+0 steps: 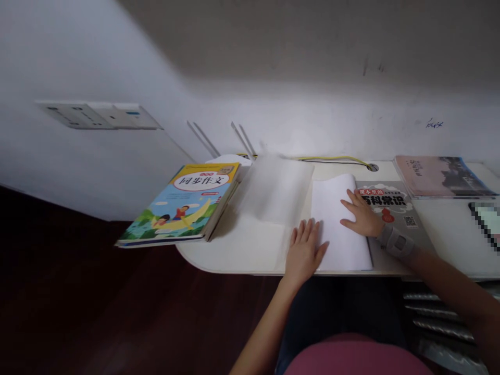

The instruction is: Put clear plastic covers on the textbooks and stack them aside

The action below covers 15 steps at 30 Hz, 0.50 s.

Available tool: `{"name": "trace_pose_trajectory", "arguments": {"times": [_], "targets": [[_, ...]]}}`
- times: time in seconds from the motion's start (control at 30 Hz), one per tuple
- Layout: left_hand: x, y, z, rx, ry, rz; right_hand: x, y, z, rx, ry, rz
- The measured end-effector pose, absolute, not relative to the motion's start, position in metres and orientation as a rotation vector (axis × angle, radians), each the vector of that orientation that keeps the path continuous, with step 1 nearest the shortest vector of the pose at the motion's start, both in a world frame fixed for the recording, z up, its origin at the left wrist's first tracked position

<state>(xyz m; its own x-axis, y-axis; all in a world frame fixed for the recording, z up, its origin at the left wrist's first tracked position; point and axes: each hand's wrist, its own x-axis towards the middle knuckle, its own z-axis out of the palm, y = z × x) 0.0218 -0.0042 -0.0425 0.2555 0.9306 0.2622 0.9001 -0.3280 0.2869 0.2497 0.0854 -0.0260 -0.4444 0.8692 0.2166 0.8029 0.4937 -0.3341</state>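
My left hand (pixel 304 250) lies with fingers stretched out at the left edge of a white paper panel (pixel 339 224). On that panel's right side rests my right hand (pixel 361 214), fingers spread, touching the grey book cover (pixel 398 200) with red and black Chinese lettering. Whether the white panel is part of this book or a separate sheet, I cannot tell. Left of it, a translucent whitish sheet (pixel 273 187) is blurred and partly see-through; its lower right corner is near my left fingers. Neither hand grips anything.
Colourful books (pixel 191 203) are stacked at the left, overhanging the white desk's (pixel 222 258) rounded end. At the back right lies a pinkish book stack (pixel 445 177). A device with a blurred-out screen (pixel 488 221) sits at the right. A yellow cable (pixel 332 159) runs along the wall.
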Motion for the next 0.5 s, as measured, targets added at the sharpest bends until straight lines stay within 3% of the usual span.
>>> {"name": "trace_pose_trajectory", "arguments": {"times": [0.5], "targets": [[0.059,-0.015,-0.029,2.588,1.667,0.445,0.251,0.080,-0.042,-1.306,-1.956,0.486]]}}
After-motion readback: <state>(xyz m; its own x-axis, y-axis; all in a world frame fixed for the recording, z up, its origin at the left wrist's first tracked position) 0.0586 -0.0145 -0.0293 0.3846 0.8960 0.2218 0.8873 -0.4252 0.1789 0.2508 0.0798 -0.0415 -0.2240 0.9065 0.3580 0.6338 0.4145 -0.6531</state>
